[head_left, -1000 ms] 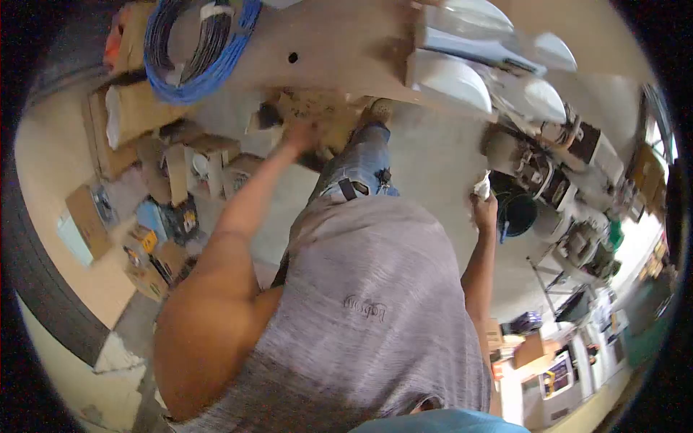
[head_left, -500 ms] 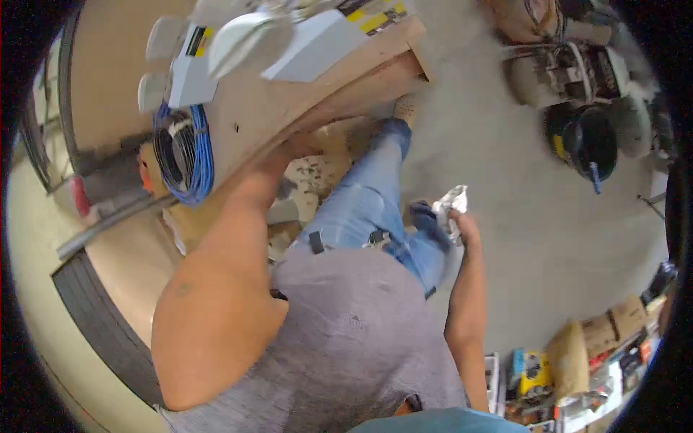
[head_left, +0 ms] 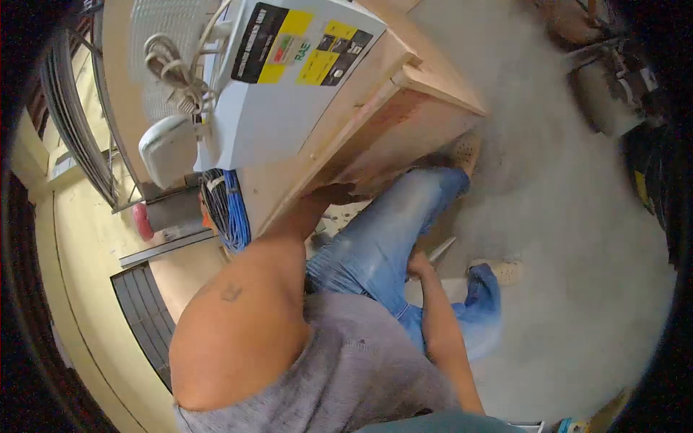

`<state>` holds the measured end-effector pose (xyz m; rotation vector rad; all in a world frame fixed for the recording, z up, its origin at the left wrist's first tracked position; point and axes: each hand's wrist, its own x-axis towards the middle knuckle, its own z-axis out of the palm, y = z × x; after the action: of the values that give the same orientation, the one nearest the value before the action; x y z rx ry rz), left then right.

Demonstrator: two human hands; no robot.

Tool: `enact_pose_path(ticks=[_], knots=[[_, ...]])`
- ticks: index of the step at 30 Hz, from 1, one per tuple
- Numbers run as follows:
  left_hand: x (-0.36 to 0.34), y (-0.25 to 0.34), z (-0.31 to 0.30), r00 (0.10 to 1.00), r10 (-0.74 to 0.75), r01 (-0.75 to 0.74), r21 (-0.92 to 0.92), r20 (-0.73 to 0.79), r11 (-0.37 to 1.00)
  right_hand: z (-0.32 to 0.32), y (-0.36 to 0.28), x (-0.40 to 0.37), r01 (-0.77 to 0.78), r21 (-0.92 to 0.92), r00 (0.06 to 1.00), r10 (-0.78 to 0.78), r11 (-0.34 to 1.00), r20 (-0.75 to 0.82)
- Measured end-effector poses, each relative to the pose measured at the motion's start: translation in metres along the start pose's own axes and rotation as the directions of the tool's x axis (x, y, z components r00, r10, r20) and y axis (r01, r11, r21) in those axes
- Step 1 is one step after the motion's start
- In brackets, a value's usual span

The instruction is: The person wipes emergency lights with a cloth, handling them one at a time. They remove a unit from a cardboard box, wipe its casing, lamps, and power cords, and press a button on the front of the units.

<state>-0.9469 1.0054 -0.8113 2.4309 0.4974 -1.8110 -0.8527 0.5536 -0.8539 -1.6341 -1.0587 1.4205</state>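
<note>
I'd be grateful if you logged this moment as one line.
left hand: near wooden table, grip unclear | right hand: holding pale item beside jeans | labelled white unit: on table

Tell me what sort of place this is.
Probably a workshop or storeroom: a rough wooden table holds coiled blue and black cable and a white unit with a yellow-and-black label.

**Wooden table carries white appliance and cable coils**

The pale wooden table [head_left: 273,179] has a raised wooden strip [head_left: 354,112] along its near edge. A white appliance [head_left: 278,119] with a black-and-yellow label [head_left: 303,45] lies on top. Just beside it, toward the table's end, are a black cable coil [head_left: 214,193] and a blue cable coil [head_left: 235,209], next to each other.
</note>
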Motion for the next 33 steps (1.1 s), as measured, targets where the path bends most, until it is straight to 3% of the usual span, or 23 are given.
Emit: enact_pose_path(ticks=[2,3,5,6,8,9,12,13,15,16,17,19,21,22,23,24,25,27,29,31,33], knots=[[-0.021,0.038,-0.032,0.977,0.192,-0.206,-0.191,-0.09,0.96,0.028,-0.012,-0.001,-0.33,0.275,0.944,0.313,0.903,0.104],[-0.03,0.044,-0.043,0.98,0.18,-0.193,-0.191,-0.083,0.962,0.018,-0.019,-0.001,-0.322,0.28,0.947,0.302,0.904,0.112],[-0.037,0.058,-0.056,0.99,0.135,-0.121,-0.216,0.048,0.969,-0.026,-0.037,-0.018,-0.352,0.53,0.936,0.297,0.772,0.19],[-0.041,0.067,-0.063,0.989,0.137,-0.123,-0.212,0.053,0.969,-0.037,-0.039,-0.016,-0.354,0.535,0.935,0.299,0.767,0.189],[-0.043,0.088,-0.075,0.938,-0.011,0.078,-0.178,0.346,0.981,-0.06,-0.033,-0.011,-0.516,0.317,0.825,0.362,0.796,0.434],[-0.046,0.107,-0.085,0.937,0.013,0.057,-0.187,0.349,0.981,-0.072,-0.031,-0.02,-0.535,0.31,0.815,0.384,0.786,0.434],[-0.091,0.147,-0.102,0.927,0.05,0.176,-0.547,0.372,0.819,-0.123,-0.023,-0.041,-0.517,0.098,0.742,0.387,0.851,0.548],[-0.101,0.165,-0.116,0.928,0.065,0.21,-0.657,0.368,0.724,-0.137,-0.018,-0.046,-0.525,0.064,0.74,0.418,0.848,0.527],[-0.121,0.18,-0.151,0.936,0.097,0.254,-0.841,0.338,0.478,-0.166,-0.011,-0.052,-0.373,-0.199,0.784,0.422,0.906,0.454],[-0.135,0.177,-0.171,0.94,0.113,0.268,-0.903,0.321,0.336,-0.185,0.0,-0.06,-0.309,-0.032,0.874,0.297,0.951,0.385],[-0.145,0.184,-0.19,0.944,0.133,0.275,-0.943,0.302,0.189,-0.2,0.025,-0.062,-0.303,-0.078,0.879,0.31,0.95,0.361],[-0.186,0.19,-0.215,0.997,0.056,-0.055,-0.994,-0.05,0.091,-0.235,0.079,-0.06,-0.619,0.229,0.782,0.617,0.751,0.09],[-0.24,0.2,-0.24,0.923,0.091,-0.382,-0.918,-0.373,0.109,-0.304,0.052,-0.091,-0.459,0.522,0.777,0.61,0.719,-0.156],[-0.264,0.2,-0.249,0.908,0.104,-0.417,-0.902,-0.406,0.115,-0.333,0.056,-0.092,-0.387,0.568,0.737,0.614,0.727,-0.284],[-0.291,0.201,-0.256,0.862,0.09,-0.504,-0.822,-0.499,0.265,-0.354,0.055,-0.096,-0.305,0.612,0.674,0.619,0.729,-0.402],[-0.313,0.2,-0.259,0.803,0.095,-0.57,-0.711,-0.588,0.411,-0.366,0.034,-0.102,-0.102,0.629,0.591,0.555,0.771,-0.585],[-0.331,0.198,-0.258,0.781,0.131,-0.6,-0.676,-0.611,0.427,-0.377,0.015,-0.105,0.103,0.59,0.457,0.489,0.801,-0.743],[-0.356,0.18,-0.245,0.616,-0.097,-0.64,-0.568,-0.782,0.518,-0.39,0.011,-0.094,0.287,0.51,0.124,0.497,0.811,-0.859],[-0.345,0.149,-0.236,0.251,-0.24,-0.787,-0.342,-0.938,0.514,-0.383,-0.084,-0.1,0.423,0.5,0.11,0.505,0.756,-0.856],[-0.337,0.122,-0.249,0.098,-0.419,-0.85,-0.295,-0.903,0.437,-0.366,-0.124,-0.085,0.536,0.373,-0.034,0.461,0.757,-0.887],[-0.33,0.107,-0.273,-0.169,-0.333,-0.9,0.008,-0.928,0.435,-0.357,-0.105,-0.062,0.548,0.291,-0.138,0.428,0.784,-0.893]])
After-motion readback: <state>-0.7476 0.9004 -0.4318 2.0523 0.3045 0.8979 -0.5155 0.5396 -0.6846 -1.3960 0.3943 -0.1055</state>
